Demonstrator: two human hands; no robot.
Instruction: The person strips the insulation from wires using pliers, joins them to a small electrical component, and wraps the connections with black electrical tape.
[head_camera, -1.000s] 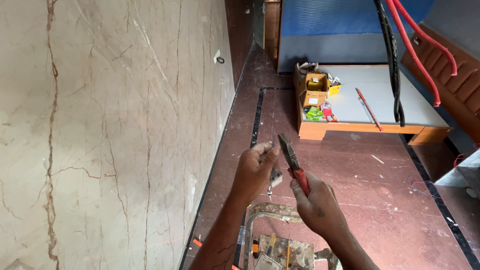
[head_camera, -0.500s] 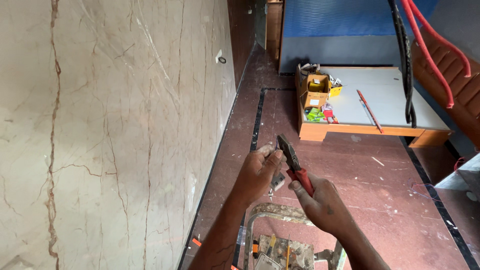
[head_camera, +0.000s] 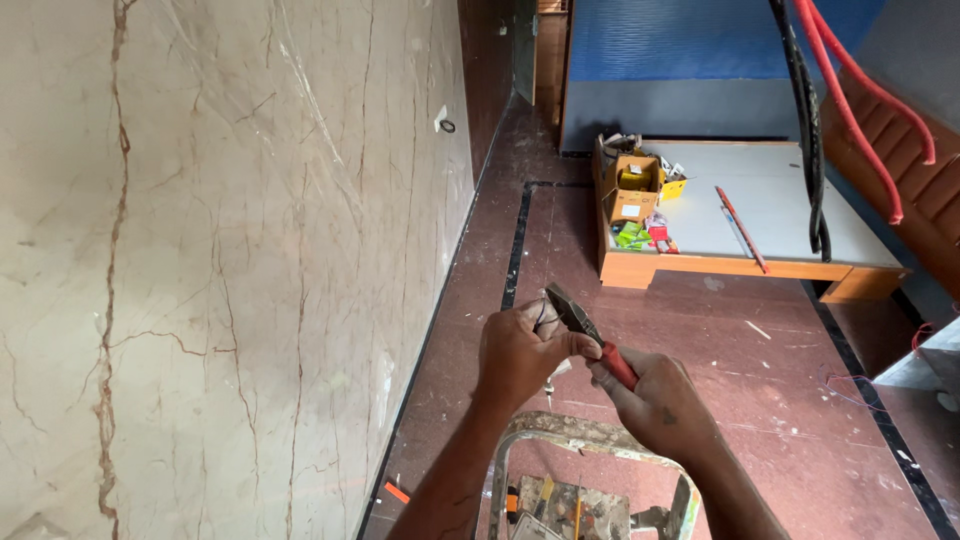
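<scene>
My right hand (head_camera: 665, 405) grips red-handled pliers (head_camera: 588, 330), their dark jaws pointing up and left toward my left hand (head_camera: 520, 355). The left hand is closed around a small pale part with thin wire (head_camera: 545, 312), which meets the plier jaws. Both hands are raised over the top of a paint-spattered metal ladder (head_camera: 590, 440). What exactly the left hand holds is mostly hidden by its fingers.
A marble wall (head_camera: 220, 250) fills the left side, with a small fitting (head_camera: 443, 123) on it. Below lies a reddish floor (head_camera: 760, 380). A low wooden platform (head_camera: 760, 215) carries a cardboard box (head_camera: 632, 188) and small packets. Red and black cables (head_camera: 840, 100) hang at right.
Both hands have stayed together at the same spot; the pliers tilted slightly lower against the part in the left hand. The view shifted a little.
</scene>
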